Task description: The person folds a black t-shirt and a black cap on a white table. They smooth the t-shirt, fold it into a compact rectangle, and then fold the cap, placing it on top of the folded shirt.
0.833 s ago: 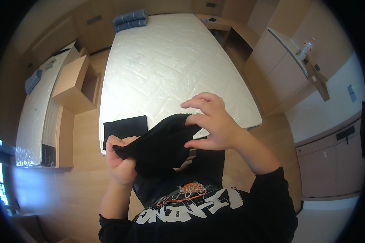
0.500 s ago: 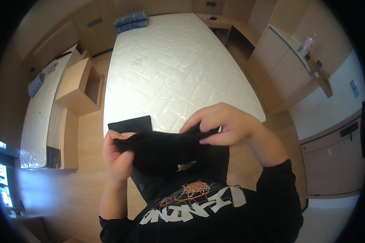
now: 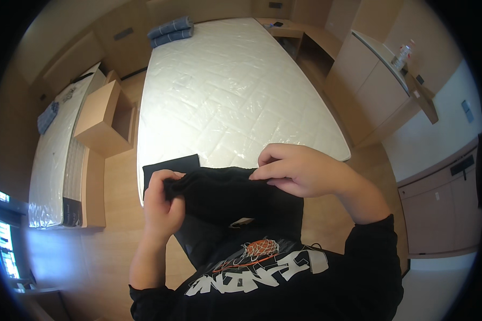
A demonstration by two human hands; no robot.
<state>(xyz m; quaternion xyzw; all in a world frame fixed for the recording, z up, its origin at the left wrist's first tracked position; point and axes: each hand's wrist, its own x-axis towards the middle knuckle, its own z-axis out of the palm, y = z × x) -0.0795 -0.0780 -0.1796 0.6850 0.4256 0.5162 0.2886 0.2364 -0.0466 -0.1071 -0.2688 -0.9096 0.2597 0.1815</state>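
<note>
A piece of black cloth, its upper edge gathered and wavy, stretches between my two hands in front of my body. My left hand grips its left end, with the thumb and fingers closed on a bunched fold. At the upper right edge, my right hand pinches the cloth between thumb and fingers. Its kind of garment cannot be made out against my black clothing. Just beyond my left hand, a flat black rectangle, apparently folded cloth, lies on the near left corner of the white mattress.
Folded blue-grey bedding sits at the mattress's far left corner. A wooden bedside unit separates it from a second mattress on the left. To the right are a cabinet with a clear bottle and a door.
My right hand has moved slightly left and its fingers have closed together on the cloth's edge. My left hand has shifted a little right. The cloth's upper edge sits slightly higher.
</note>
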